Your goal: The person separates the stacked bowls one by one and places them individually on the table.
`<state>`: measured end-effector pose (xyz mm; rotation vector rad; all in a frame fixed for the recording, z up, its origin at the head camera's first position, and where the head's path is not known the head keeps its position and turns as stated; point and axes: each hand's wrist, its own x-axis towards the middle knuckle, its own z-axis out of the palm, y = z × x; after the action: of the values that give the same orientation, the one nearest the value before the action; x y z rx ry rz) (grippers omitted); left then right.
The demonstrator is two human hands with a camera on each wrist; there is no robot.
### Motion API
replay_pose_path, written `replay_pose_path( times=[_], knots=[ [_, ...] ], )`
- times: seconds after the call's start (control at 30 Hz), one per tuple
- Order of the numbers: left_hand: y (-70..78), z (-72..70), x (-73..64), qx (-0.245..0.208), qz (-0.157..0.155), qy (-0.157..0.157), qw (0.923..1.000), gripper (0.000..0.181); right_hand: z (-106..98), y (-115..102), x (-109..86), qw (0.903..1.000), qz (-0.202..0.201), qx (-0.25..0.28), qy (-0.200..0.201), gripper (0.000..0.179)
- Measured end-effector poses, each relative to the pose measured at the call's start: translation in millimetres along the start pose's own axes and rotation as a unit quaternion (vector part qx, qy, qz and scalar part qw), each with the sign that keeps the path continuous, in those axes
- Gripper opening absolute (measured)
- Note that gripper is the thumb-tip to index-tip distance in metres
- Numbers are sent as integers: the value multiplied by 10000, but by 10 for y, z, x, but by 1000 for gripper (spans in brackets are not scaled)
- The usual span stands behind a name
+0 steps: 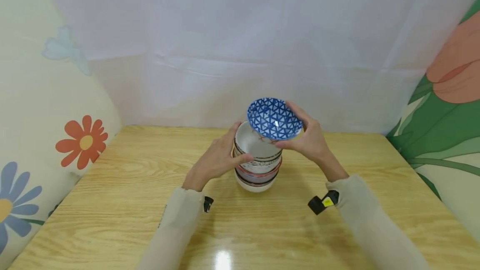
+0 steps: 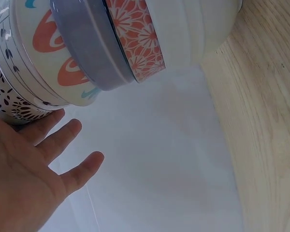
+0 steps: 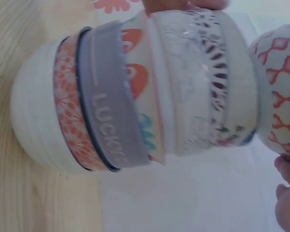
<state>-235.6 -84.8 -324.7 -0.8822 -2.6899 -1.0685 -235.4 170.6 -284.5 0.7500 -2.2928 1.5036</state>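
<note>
A blue-and-white patterned bowl (image 1: pixel 274 118) is tilted in my right hand (image 1: pixel 309 137), which grips its rim with the thumb in front and fingers behind. Its outside (image 3: pixel 284 89) shows red shapes on white in the right wrist view. Just below and to the left stands an upright stack of several bowls (image 1: pixel 258 171) with a white-lined one on top. My left hand (image 1: pixel 215 161) holds the stack near its top, thumb on the near side and index finger towards the back. In the left wrist view, the other fingers (image 2: pixel 63 140) spread beside it.
The stack stands on a wooden table (image 1: pixel 131 203), whose back edge meets a white cloth (image 1: pixel 210 53). Flower-printed cloth (image 1: pixel 86 141) hangs at the left, and another printed cloth (image 1: pixel 450 128) at the right.
</note>
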Motion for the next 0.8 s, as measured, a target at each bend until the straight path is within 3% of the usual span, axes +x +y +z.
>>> replay_pose_path(
  times=[0.3,0.53,0.8],
  knots=[
    [26,-16,6,62,-40,52,10000,97,-271,-47,-56,9982,460,188,326,93],
    [22,-19,4,80,59,82,9999,98,-381,-9,-143,9977,552,-15,381,92],
    [38,-31,8,172,-47,16,9998,101,-472,52,-241,9971,616,-71,430,92]
  ],
)
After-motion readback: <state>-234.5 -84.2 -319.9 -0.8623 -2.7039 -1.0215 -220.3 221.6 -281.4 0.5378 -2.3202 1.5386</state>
